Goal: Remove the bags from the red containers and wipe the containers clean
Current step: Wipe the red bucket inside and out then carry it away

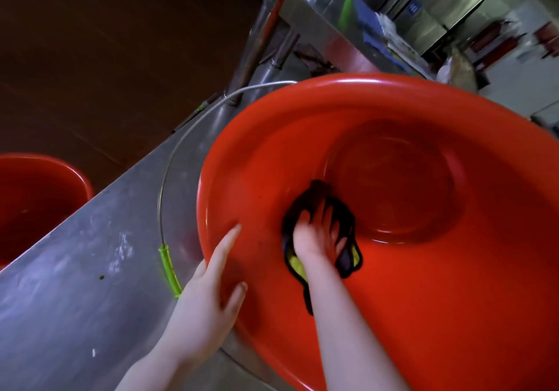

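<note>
A large red basin (423,284) fills the right half of the view and rests on a steel counter (75,284). No bag is visible inside it. My right hand (317,233) presses a dark cloth (344,218) with a yellow patch against the basin's inner wall, near the edge of its round bottom. My left hand (211,297) holds the basin's near left rim, thumb inside and fingers spread along the wall. A second red container (36,206) stands lower at the far left, beyond the counter edge; its inside looks dark.
A thin metal wire loop (169,179) with a green handle (170,271) lies on the counter beside the basin. Steel pipes (266,27) and cabinets (438,3) rise behind. A dark floor (106,42) lies at the upper left.
</note>
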